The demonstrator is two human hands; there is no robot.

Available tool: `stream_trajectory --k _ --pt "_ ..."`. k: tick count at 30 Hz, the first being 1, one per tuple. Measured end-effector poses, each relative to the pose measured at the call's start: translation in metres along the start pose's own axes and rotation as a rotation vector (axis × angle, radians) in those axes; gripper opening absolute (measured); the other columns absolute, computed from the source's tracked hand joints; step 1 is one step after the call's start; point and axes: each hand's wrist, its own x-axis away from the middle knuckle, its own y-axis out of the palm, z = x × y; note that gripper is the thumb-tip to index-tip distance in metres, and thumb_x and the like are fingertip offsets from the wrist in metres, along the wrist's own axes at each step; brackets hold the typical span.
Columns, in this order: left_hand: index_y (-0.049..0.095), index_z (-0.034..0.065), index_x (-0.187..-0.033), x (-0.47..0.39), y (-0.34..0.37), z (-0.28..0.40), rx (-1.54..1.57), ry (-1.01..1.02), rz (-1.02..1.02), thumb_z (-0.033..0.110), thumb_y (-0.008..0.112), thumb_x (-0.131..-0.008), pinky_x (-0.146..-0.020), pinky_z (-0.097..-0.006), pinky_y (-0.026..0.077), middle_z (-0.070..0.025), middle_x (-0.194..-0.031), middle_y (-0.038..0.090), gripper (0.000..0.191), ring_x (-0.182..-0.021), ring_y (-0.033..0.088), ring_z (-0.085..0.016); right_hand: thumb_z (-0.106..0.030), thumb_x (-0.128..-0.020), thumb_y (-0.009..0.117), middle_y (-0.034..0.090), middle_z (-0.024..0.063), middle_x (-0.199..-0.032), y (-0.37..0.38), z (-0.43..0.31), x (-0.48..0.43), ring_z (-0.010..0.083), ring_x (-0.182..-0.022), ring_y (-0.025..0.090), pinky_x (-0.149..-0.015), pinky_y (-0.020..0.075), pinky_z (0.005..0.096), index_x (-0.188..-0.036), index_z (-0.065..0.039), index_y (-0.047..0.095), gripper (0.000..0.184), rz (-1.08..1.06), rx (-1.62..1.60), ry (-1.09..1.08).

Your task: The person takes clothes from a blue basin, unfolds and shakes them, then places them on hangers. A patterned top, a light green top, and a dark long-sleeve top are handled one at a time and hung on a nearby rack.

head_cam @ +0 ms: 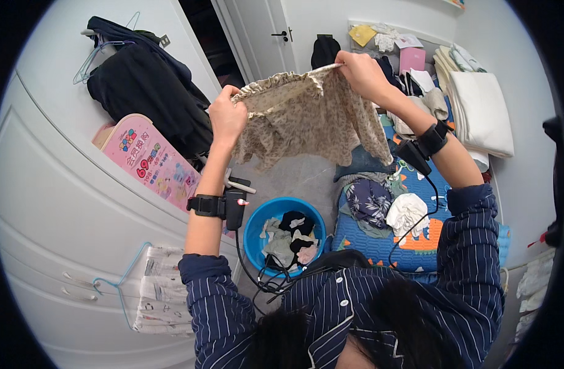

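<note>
Stretched between my two hands is a beige patterned garment (305, 124) with a ruffled edge along its top. My left hand (228, 115) grips its left top corner. At the other end of that edge, my right hand (362, 74) pinches the cloth. The garment hangs in the air above the grey floor (286, 184), and its lower hem falls loose. Below it stands a round blue plastic basin (248, 230) holding several small crumpled clothes. To the right, a dark floral garment (369, 200) and a crumpled white cloth (407, 214) lie on a bed with a blue dinosaur-print cover (369, 251).
Folded white bedding (480, 110) and piled clothes line the bed's far right. Dark clothes (143, 97) hang at left above a pink printed board (148, 157). A blue hanger (120, 286) carries a printed cloth (164, 290). Black cables (268, 288) trail by the basin.
</note>
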Motion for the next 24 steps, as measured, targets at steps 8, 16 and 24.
stream_trajectory --k 8,16,24 --pt "0.066 0.0000 -0.075 -0.021 0.001 -0.033 0.096 -0.265 -0.318 0.020 0.060 -0.061 -0.064 -0.0307 0.047 -0.0119 -0.065 0.063 0.025 -0.062 0.060 -0.018 -0.016 -0.075 0.064 0.064 0.0175 -0.079 -0.010 -0.001 -0.014 0.0340 -0.077 0.061 -0.069 0.0476 0.0406 -0.084 -0.001 0.063 0.017 0.017 -0.081 0.016" --pt "0.061 0.0009 -0.073 -0.014 -0.026 0.003 0.051 0.234 0.232 0.018 0.062 -0.069 -0.058 -0.0357 0.044 -0.0137 -0.065 0.056 0.018 -0.060 0.056 -0.029 -0.020 -0.076 0.066 0.063 0.0137 -0.071 -0.043 -0.015 -0.011 0.0226 -0.069 0.061 -0.060 0.0465 0.0316 -0.086 -0.004 0.068 0.019 0.266 -0.237 -0.080" --pt "0.061 0.0037 -0.087 0.133 0.048 -0.074 -0.127 -0.119 -0.698 0.027 0.053 -0.078 -0.074 -0.0485 0.045 -0.0232 -0.084 0.061 0.026 -0.084 0.058 -0.041 -0.022 -0.078 0.064 0.060 0.0135 -0.080 0.081 0.014 0.137 0.0321 -0.078 0.058 -0.068 0.0467 0.0397 -0.078 -0.006 0.066 0.016 -0.374 -0.261 -0.005"
